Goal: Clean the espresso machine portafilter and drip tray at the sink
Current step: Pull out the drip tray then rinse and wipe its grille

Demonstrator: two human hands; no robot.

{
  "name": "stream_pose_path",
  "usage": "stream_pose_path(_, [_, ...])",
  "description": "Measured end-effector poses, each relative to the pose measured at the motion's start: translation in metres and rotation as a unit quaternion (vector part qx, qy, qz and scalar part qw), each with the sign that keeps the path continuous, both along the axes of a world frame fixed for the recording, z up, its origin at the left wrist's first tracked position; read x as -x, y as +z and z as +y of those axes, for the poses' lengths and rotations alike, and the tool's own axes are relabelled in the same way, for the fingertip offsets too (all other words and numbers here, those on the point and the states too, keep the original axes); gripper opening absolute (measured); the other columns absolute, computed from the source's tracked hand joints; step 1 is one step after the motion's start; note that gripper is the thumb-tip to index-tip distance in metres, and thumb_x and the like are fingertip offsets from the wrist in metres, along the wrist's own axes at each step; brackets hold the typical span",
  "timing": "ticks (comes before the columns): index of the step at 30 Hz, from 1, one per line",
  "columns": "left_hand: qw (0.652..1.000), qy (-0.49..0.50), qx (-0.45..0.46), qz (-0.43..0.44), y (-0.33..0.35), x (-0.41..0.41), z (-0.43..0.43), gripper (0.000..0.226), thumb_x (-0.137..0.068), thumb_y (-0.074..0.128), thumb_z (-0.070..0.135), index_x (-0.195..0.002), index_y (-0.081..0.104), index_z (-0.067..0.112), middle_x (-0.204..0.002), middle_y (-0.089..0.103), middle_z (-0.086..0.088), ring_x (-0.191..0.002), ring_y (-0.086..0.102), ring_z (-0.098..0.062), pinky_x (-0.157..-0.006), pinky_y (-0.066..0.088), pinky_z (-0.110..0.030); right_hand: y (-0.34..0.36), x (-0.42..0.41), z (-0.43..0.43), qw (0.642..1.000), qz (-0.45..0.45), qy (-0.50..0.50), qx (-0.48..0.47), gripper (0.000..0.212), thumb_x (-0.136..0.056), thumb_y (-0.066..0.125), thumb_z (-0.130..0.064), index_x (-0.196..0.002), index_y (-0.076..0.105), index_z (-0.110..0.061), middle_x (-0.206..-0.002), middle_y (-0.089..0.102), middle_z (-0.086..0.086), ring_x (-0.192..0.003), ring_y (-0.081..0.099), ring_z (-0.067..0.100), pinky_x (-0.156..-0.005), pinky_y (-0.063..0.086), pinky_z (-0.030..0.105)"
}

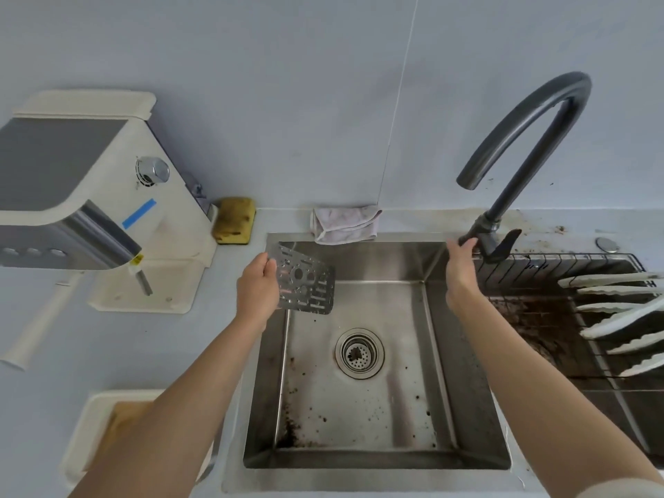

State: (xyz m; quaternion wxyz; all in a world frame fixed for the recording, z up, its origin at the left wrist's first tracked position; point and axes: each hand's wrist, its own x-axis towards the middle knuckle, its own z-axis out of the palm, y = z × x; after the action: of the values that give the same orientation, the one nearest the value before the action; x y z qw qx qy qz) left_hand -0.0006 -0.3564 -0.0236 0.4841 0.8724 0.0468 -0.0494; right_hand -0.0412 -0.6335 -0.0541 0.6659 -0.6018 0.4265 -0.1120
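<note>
My left hand [257, 287] grips the perforated metal drip tray grate [305, 282] by its left edge and holds it over the left side of the steel sink [463, 354]. My right hand [460, 262] is curled round the handle of the dark gooseneck faucet [531, 138] at the sink's back right corner. No water runs from the spout. The cream espresso machine [90, 195] stands on the counter at the left, its white-handled portafilter [39, 325] sticking out toward me. A cream drip tray [86, 425] with brownish liquid sits at the lower left.
A yellow sponge [233, 221] and a folded grey cloth [345, 224] lie behind the sink. Coffee grounds speckle the sink floor around the drain strainer [359, 353]. A wire rack [575, 282] with white plates fills the right basin.
</note>
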Motion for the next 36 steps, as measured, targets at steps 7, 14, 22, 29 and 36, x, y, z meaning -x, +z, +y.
stream_pose_path(7, [0.997, -0.034, -0.063, 0.005, -0.007, -0.013, 0.009, 0.025, -0.100, 0.030, 0.019, -0.091, 0.050, 0.007, -0.089, 0.058, -0.010, -0.081, 0.056, -0.022, -0.063, 0.044, -0.027, -0.019, -0.037, 0.056, 0.972, 0.037, 0.205, 0.104, 0.078, -0.093, 0.051, -0.027, -0.148, -0.003, -0.018, -0.157, 0.010, 0.003, -0.143, 0.017, 0.023, -0.113, 0.018, 0.036])
stream_pose_path(14, [0.997, 0.004, -0.045, 0.058, -0.013, -0.035, 0.018, 0.029, -0.099, 0.031, 0.017, -0.092, 0.053, 0.001, -0.097, 0.063, -0.023, -0.089, 0.061, -0.036, -0.083, 0.050, -0.052, -0.032, -0.102, 0.076, 0.816, 0.087, 0.421, 0.387, 0.085, -0.086, 0.061, -0.028, -0.148, 0.006, -0.009, -0.157, 0.004, 0.011, -0.145, 0.003, 0.028, -0.116, 0.010, 0.038])
stream_pose_path(22, [0.991, 0.029, 0.011, 0.129, -0.027, -0.050, 0.016, 0.027, -0.098, 0.033, 0.018, -0.086, 0.050, 0.000, -0.100, 0.060, -0.029, -0.091, 0.061, -0.043, -0.082, 0.049, -0.059, -0.057, -0.152, 0.071, 0.664, 0.168, 0.522, 0.507, 0.091, -0.084, 0.061, -0.040, -0.148, -0.002, -0.025, -0.158, -0.006, 0.006, -0.145, -0.007, 0.028, -0.116, 0.005, 0.045])
stream_pose_path(29, [0.984, 0.040, 0.042, 0.168, -0.037, -0.051, 0.010, 0.030, -0.099, 0.033, 0.020, -0.101, 0.052, -0.003, -0.103, 0.061, -0.028, -0.094, 0.061, -0.043, -0.082, 0.050, -0.059, -0.074, -0.168, 0.063, 0.644, 0.174, 0.529, 0.525, 0.082, -0.087, 0.054, -0.045, -0.148, 0.002, -0.027, -0.158, -0.001, 0.004, -0.145, -0.003, 0.028, -0.116, 0.004, 0.042])
stream_pose_path(36, [0.984, 0.050, 0.031, 0.168, -0.037, -0.049, 0.009, 0.032, -0.099, 0.033, 0.020, -0.095, 0.055, -0.004, -0.100, 0.063, -0.026, -0.094, 0.061, -0.042, -0.084, 0.049, -0.057, -0.081, -0.167, 0.061, 0.650, 0.135, 0.507, 0.550, 0.052, -0.098, 0.037, -0.032, -0.145, 0.017, -0.022, -0.155, 0.013, 0.003, -0.143, 0.007, 0.027, -0.116, 0.009, 0.039])
